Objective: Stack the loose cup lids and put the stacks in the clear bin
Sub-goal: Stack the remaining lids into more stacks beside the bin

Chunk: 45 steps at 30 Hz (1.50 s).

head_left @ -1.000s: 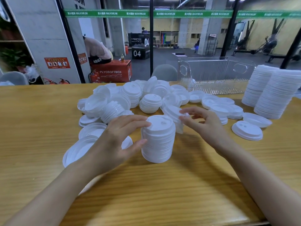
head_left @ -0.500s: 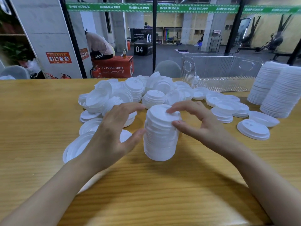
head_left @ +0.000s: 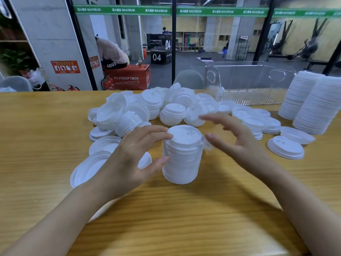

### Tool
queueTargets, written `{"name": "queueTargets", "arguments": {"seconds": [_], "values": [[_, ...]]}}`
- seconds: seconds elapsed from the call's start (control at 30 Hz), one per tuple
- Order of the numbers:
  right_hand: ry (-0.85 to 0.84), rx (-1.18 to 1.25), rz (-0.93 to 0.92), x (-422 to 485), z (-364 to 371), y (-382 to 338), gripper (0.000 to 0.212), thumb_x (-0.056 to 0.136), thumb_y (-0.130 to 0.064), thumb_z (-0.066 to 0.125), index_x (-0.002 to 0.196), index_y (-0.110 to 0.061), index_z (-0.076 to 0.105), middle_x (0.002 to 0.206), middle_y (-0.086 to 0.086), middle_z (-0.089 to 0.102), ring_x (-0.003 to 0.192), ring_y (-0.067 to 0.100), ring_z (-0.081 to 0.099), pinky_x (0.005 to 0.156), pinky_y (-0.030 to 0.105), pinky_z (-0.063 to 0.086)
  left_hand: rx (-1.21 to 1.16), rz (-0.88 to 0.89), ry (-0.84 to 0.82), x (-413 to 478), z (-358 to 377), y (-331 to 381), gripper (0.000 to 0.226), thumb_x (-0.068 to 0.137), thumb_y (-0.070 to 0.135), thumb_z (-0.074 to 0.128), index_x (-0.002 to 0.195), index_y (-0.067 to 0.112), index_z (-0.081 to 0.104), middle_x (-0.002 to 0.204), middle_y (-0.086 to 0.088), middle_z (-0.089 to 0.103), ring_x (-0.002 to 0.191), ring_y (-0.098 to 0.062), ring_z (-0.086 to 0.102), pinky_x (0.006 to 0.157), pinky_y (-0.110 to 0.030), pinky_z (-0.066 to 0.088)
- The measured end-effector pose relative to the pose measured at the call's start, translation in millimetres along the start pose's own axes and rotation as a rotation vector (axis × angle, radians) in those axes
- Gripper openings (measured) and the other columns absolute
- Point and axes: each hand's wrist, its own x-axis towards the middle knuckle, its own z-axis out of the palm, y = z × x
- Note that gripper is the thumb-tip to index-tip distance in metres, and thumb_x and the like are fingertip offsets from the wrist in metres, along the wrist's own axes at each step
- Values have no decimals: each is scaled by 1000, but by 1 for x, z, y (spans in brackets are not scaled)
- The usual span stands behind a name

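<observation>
A stack of white cup lids (head_left: 182, 157) stands upright on the wooden table (head_left: 36, 145) in front of me. My left hand (head_left: 132, 156) curves round its left side, fingertips on the top rim and thumb against the wall. My right hand (head_left: 236, 143) hovers just right of the stack, blurred, with fingers spread and holding nothing. Behind the stack lies a heap of loose white lids (head_left: 173, 115). The clear bin (head_left: 247, 84) stands at the back right of the table, with nothing visible inside.
Two tall lid stacks (head_left: 317, 106) stand at the far right edge. Single lids (head_left: 285, 147) lie on the table to their left. Wider lids (head_left: 88, 169) lie under my left forearm. Beyond the table is a glass wall.
My right hand set more lids on the stack, pressed down on top of it, then lifted off to the right. My left hand stayed at the stack's left side.
</observation>
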Motion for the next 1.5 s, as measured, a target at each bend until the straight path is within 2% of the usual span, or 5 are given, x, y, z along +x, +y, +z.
{"name": "queueTargets", "arguments": {"seconds": [0.27,0.9,1.13,1.27,1.5], "values": [[-143,145,428,1,-16,33,44,80,-62,53,118,-43,61,116,-20,66,110,-5,58,94,24,45,-13,-4,2,-1,1,-1,39,91,37,58,128,26,54,133,8,55,127,-13,50,98,-49,46],[-75,196,388,8,2,33,14,93,-35,63,105,-32,69,99,-2,71,90,5,59,75,18,45,-30,-3,3,-1,2,-1,38,91,37,59,127,26,55,132,10,54,126,-14,52,96,-50,48],[108,286,185,6,-2,6,32,77,-55,66,104,-39,69,112,-15,68,112,7,59,99,38,45,-32,-23,9,0,1,2,43,90,39,58,131,28,49,132,19,53,127,-7,49,104,-35,42],[29,205,81,3,7,-9,36,76,-57,60,107,-40,69,119,-20,66,119,6,53,92,19,37,-57,-107,54,-1,-1,5,50,87,43,58,134,31,44,130,20,52,123,-1,48,102,-13,35],[-24,150,29,3,12,-13,35,78,-54,63,108,-39,70,122,-25,63,122,3,48,90,5,31,-53,-82,92,1,-3,6,48,88,39,58,133,30,44,129,18,53,123,-3,48,103,-13,32]]}}
